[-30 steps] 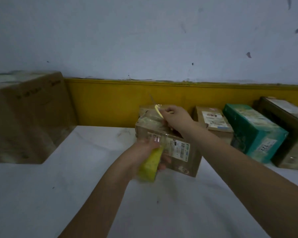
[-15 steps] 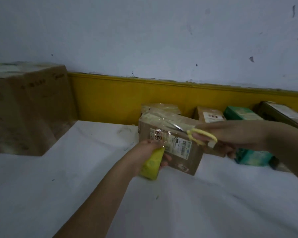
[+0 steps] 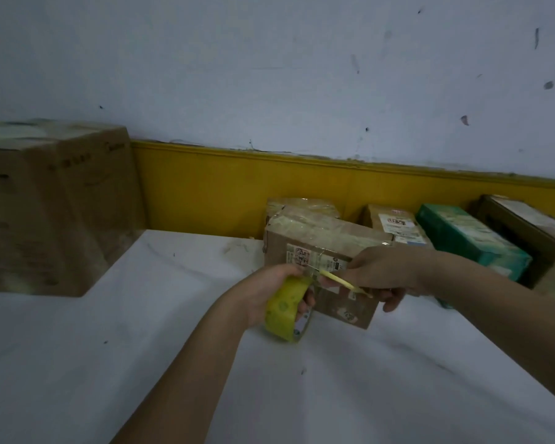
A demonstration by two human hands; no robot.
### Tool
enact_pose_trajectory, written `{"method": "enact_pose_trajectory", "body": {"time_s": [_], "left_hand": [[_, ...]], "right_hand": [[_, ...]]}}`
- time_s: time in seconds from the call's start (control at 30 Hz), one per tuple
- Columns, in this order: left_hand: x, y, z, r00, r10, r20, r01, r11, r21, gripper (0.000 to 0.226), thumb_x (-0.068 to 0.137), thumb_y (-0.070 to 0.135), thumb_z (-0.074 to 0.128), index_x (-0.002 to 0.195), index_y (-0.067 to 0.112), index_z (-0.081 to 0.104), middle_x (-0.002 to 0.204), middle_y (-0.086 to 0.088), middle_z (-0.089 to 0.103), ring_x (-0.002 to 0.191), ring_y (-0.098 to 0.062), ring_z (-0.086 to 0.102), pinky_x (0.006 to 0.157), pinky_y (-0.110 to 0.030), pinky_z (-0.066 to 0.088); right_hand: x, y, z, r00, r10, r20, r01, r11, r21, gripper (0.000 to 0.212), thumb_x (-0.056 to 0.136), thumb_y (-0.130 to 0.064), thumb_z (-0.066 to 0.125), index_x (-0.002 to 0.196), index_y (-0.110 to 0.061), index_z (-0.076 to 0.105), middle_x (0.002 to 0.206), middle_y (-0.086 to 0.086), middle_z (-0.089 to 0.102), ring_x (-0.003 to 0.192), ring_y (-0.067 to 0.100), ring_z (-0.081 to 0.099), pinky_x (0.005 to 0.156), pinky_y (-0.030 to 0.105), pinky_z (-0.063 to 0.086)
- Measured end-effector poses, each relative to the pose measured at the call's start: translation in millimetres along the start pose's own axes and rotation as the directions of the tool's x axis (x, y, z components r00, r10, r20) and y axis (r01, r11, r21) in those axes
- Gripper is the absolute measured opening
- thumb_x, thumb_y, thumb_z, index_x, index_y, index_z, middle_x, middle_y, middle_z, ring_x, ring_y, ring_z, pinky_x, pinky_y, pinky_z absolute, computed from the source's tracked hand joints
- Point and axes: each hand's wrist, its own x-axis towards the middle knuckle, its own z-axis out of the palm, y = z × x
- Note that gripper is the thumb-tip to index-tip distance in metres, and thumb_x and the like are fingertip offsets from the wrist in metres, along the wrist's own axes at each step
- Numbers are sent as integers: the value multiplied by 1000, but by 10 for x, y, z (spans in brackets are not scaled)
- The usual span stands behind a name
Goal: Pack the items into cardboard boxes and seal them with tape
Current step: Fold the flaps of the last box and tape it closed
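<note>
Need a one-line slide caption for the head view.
Left hand holds a yellow tape roll beside a taped cardboard box; right hand holds yellow-handled scissors pointed at the roll.

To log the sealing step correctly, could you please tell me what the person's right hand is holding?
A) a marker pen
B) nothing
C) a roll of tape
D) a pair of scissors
D: the right hand grips yellow-handled scissors in front of the taped box, while the left hand holds the tape roll.
</note>
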Motion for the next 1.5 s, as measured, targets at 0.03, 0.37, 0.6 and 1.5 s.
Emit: {"method": "enact_pose_trajectory", "body": {"time_s": [0.03, 0.37, 0.6, 1.5], "left_hand": [[3, -2, -5, 1000, 0, -1, 0, 1000, -5, 29, 100, 24, 45, 101, 6, 68, 71, -13, 66, 51, -18, 60, 52, -25, 52], [-47, 35, -41, 1000, 11, -19, -10, 999, 41, 18, 99, 15, 49, 103, 2, 61, 73, -15, 66, 53, -20, 61, 51, -26, 53], [-226, 166, -238, 983, 70, -168, -38, 982, 182, 11, 98, 10, 52, 102, 2, 58, 75, -19, 66, 57, -27, 64, 54, -33, 53], [-2861, -545, -374, 814, 312, -491, -226, 947, 227, 42, 97, 12, 61, 138, 9, 52, 92, -8, 77, 77, -20, 74, 67, -30, 61]], "right_hand": [[25, 0, -2, 1000, -8, -16, 8, 1000, -2, 77, 56, -79, 59, 97, -16, 72, 45, -12, 54, 49, 8, 45, 51, 20, 48], [219, 234, -24, 975, -185, -119, 171, 978, -122, 19, 91, -42, 65, 77, -39, 78, 77, -2, 75, 59, 2, 62, 52, 14, 49], [63, 434, 374, 921, -248, -299, 137, 927, -349, 20, 100, -32, 51, 96, -23, 68, 86, -4, 68, 69, 5, 61, 59, 18, 49], [-663, -1418, 1976, 496, -712, -498, 662, 681, -314, 7, 90, -21, 65, 85, -17, 70, 83, -1, 68, 80, 15, 60, 70, 29, 46]]}}
